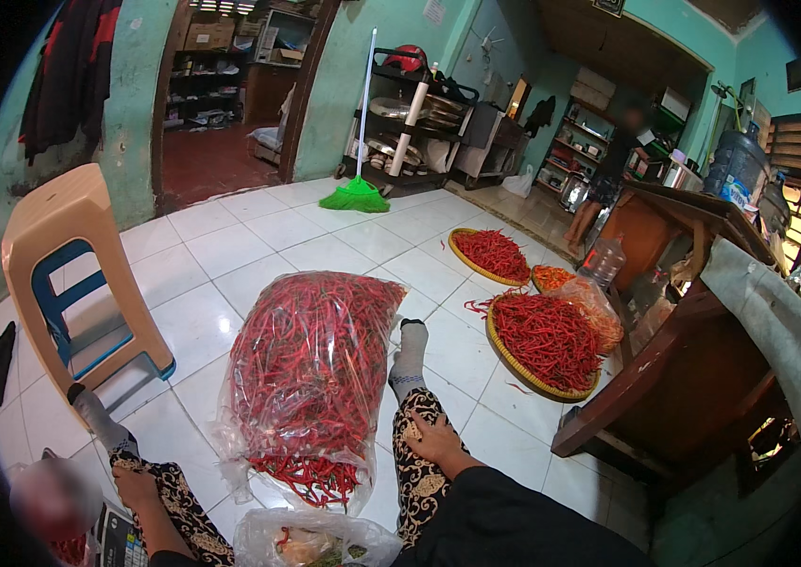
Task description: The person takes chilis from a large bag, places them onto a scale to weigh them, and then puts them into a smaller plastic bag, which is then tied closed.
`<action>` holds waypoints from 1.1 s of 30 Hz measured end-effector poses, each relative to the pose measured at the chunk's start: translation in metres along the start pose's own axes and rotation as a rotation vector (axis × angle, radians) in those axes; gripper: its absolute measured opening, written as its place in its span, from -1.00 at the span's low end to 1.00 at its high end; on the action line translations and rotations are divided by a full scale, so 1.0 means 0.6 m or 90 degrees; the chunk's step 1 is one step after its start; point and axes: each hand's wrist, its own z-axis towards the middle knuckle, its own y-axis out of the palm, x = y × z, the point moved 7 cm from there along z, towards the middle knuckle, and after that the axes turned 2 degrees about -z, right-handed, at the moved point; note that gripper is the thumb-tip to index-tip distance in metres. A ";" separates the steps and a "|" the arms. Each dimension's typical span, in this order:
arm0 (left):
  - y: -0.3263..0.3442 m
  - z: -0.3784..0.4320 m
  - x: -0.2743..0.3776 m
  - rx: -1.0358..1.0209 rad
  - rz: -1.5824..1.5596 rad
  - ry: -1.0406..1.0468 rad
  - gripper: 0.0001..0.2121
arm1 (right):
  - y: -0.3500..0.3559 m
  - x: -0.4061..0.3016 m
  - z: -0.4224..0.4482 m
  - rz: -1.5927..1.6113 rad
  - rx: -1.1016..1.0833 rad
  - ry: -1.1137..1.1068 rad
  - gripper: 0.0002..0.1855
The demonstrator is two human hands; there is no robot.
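My left hand rests on my left shin, over the patterned trouser leg. My right hand lies on the other shin with its fingers apart. Neither holds any object. Between my legs a large clear plastic bag of red chillies lies on the floor, and chillies show at its near mouth. Nearer me is a smaller clear bag containing a few red and green scraps. By my left hand stands a digital scale, partly cut off, with red chillies beside it.
Woven trays of red chillies sit at right, near a bag of orange chillies. A wooden table borders them. A plastic stool lies tipped at left. A green broom leans on a rack; a person stands behind.
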 end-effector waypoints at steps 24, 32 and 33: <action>0.064 0.049 -0.052 0.056 -0.104 0.243 -0.33 | 0.006 -0.006 0.035 0.001 0.161 -0.099 -0.28; 0.012 -0.158 -0.009 -0.330 -0.744 0.018 -0.42 | 0.023 0.020 0.019 -0.020 0.005 0.015 -0.30; -0.027 -0.213 -0.002 -0.321 -0.822 -0.036 -0.43 | 0.017 0.011 0.013 -0.030 0.012 0.013 -0.31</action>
